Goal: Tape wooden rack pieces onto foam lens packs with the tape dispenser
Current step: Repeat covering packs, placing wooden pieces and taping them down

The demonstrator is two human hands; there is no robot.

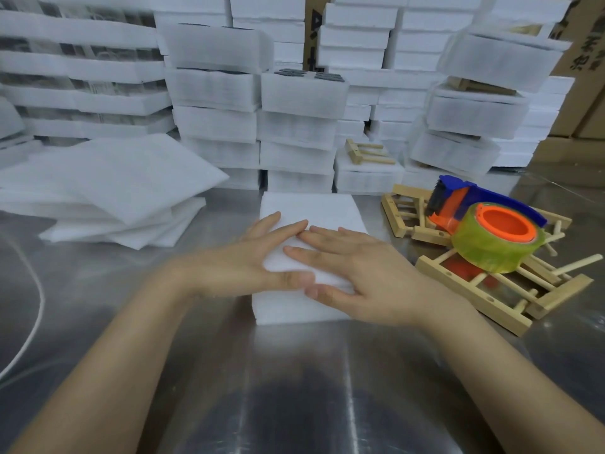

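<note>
- Two bare forearms reach in from the bottom edge over a shiny steel counter [294, 388].
- The left hand [248, 260] lies on the near part of a white foam lens pack [311, 208], fingers straight and spread across its top, thumb stretched along the near side; it presses and does not grasp.
- The right hand [357, 276] lies flat on the same pack, fingers straight and pointing left so that their tips meet those of the left hand, thumb low against the near side. Both hands are slightly blurred.
- The pack rests on the counter in the middle, directly ahead of the person.
- A thin white cord [36, 299] curves over the counter at the far left.
- To the right of the pack, wooden rack pieces [474, 286] lie in a loose heap on the counter.
- The tape dispenser [484, 198], blue and orange with a yellowish tape roll [497, 250], sits on top of those pieces, apart from both hands.
- To the left, further back, lies a slanting pile of loose foam sheets [124, 191].
- Behind stand stacks of wrapped foam packs [216, 126]; one low stack carries another wooden rack piece [366, 152].
- Cardboard boxes [586, 44] stand at the far right.
</note>
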